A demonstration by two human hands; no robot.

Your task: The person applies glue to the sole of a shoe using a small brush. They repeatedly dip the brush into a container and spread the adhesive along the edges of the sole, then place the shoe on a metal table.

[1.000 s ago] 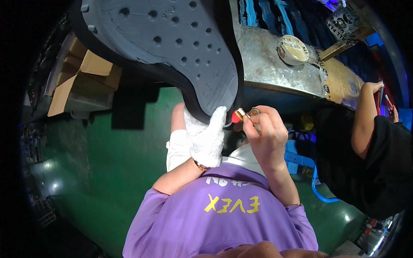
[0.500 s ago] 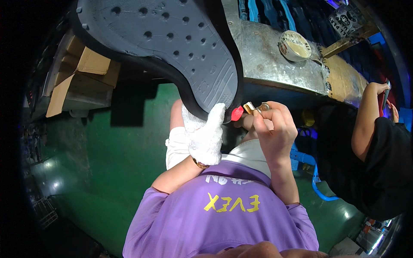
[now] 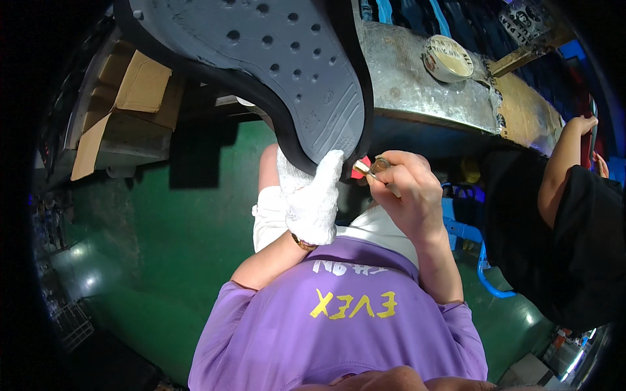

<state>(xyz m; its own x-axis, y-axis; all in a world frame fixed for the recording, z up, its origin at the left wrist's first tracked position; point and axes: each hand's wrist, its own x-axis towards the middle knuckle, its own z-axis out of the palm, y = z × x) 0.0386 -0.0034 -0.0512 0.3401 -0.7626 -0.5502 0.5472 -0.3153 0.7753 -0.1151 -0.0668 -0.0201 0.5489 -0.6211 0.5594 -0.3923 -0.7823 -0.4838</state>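
Hands, two: gloved left hand (image 3: 314, 199) grips one sole (image 3: 274, 62)

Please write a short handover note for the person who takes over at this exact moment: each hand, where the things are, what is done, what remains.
Left hand: in a white glove, gripping the lower end of the big grey shoe sole, which is held up in front of the camera.
Right hand: bare, pinching a small brush with a metal ferrule and red tip, tip at the sole's black rim beside the glove.
Done: cannot tell how much of the rim is covered.
Left: probably the rest of the edge.
A round tin sits on the metal bench behind.
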